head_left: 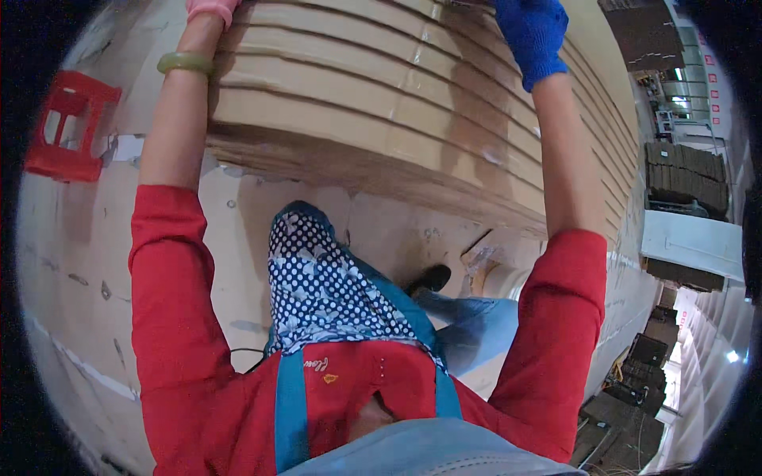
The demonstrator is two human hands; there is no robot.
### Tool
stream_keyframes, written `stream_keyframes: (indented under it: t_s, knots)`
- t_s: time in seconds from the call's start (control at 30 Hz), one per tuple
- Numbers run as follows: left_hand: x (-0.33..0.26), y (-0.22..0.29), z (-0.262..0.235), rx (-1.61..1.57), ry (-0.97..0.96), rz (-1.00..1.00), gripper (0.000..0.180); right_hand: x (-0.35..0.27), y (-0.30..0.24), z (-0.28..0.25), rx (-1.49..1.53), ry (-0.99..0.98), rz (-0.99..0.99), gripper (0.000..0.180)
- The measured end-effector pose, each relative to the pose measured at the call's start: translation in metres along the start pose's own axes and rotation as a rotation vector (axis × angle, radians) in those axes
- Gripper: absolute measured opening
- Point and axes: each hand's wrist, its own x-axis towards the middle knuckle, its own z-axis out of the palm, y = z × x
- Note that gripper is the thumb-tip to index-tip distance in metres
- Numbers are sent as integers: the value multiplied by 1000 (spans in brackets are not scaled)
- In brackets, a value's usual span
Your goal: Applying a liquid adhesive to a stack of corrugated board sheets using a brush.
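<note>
Both my arms reach forward over a long stack of tan cardboard sheets, whose edges overlap in steps like shingles. My left hand, in a pink glove, is at the sheets' far left; the top of the picture cuts off most of it. On the right, my right hand wears a blue knitted glove and is over the sheets. Its fingertips run out of the picture, so I cannot see whether it grips a sheet. Shadows and glossy strips cross the cardboard.
A red plastic stool stands on the pale, scuffed floor at the left. Piles of dark cardboard and a white panel are at the far right. A piece of cardboard with clear film lies near my foot.
</note>
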Motion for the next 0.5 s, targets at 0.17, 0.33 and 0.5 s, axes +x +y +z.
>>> stream_keyframes:
  t_s: [0.17, 0.33, 0.5]
  knots:
    - [3, -1, -4, -89, -147, -43, 45, -88, -42, -49, 53, -251, -316, 11]
    - [0, -3, -5, -173, -196, -71, 41, -140, -61, -116, 500, -493, -82, 10]
    - [12, -18, 9, 475, -299, 363, 49, -61, 41, -74, 619, -40, 307, 10]
